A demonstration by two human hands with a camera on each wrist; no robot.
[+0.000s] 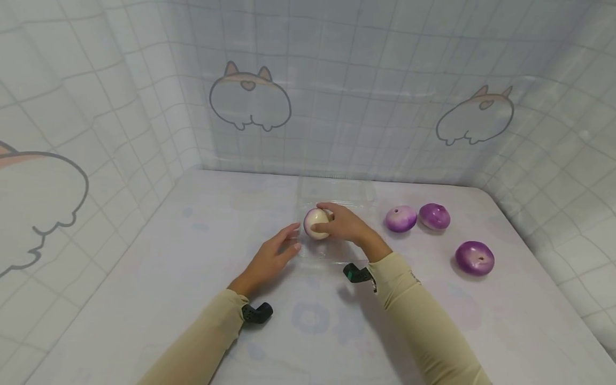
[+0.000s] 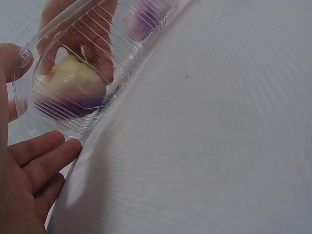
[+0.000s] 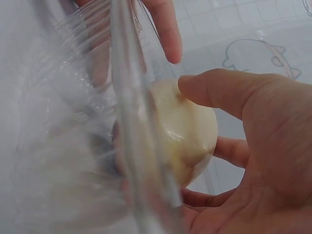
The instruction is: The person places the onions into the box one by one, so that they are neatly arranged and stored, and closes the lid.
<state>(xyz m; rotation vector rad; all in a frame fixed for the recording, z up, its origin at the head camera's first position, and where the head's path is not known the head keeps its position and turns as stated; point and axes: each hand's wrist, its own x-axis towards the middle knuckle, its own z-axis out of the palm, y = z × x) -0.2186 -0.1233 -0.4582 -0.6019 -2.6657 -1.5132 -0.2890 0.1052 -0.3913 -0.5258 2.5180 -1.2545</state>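
Observation:
My right hand [image 1: 344, 223] grips a red onion [image 1: 310, 218], pale on top and purple lower down, with thumb and fingers around its sides. The onion is within the clear plastic clamshell box [image 1: 313, 258], whose lid is folded back toward the wall. Through the ribbed wall in the left wrist view, the onion [image 2: 73, 100] shows low in the box. My left hand [image 1: 269, 259] is at the box's left side, its fingers extended and fingertips right at the wall. In the right wrist view the box's rim crosses in front of the onion [image 3: 192, 129].
Right of the box, two purple onions, one paler [image 1: 400, 219] and one darker [image 1: 434, 216], sit side by side. Another dark onion [image 1: 475, 259] lies nearer the table's right edge. A white-covered table [image 1: 202, 235] meets a tile-patterned sheet [image 1: 337, 128] behind and at both sides.

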